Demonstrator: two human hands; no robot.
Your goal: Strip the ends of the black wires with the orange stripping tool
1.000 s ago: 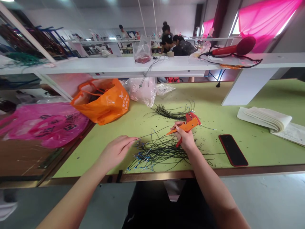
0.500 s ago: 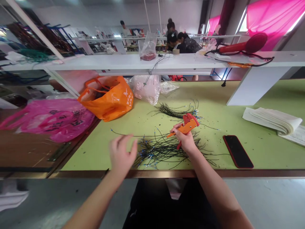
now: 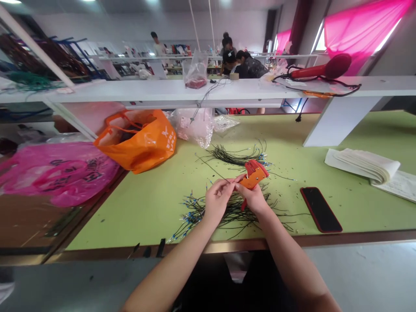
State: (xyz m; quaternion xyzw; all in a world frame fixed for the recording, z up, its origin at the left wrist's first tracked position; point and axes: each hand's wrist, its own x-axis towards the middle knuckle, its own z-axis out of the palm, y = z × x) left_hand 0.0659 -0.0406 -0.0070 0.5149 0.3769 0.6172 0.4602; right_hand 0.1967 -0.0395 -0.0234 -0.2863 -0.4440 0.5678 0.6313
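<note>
My right hand (image 3: pixel 255 198) is wrapped round an orange and red wire stripper (image 3: pixel 255 174), its head pointing up and away from me. Close against it, my left hand (image 3: pixel 218 197) pinches a thin black wire (image 3: pixel 211 167), whose far part sticks out up and to the left. The fingertips of both hands meet at the wire, so its near end is hidden. Under the hands lies a loose pile of black wires (image 3: pixel 232 216), many with blue tips at the left. A second bunch of black wires (image 3: pixel 227 154) rests farther back, its blue tips to the right.
A phone (image 3: pixel 321 209) and folded papers (image 3: pixel 364 164) lie at the right. An orange bag (image 3: pixel 146 145) and a pink plastic bag (image 3: pixel 71 169) stand at the left. Clear plastic bags (image 3: pixel 195 123) sit under the white shelf (image 3: pixel 146 91). Several people are in the background.
My left hand has moved right from the open table to my right hand and closed on a wire. The wire now slants up leftward. The view has shifted slightly.
</note>
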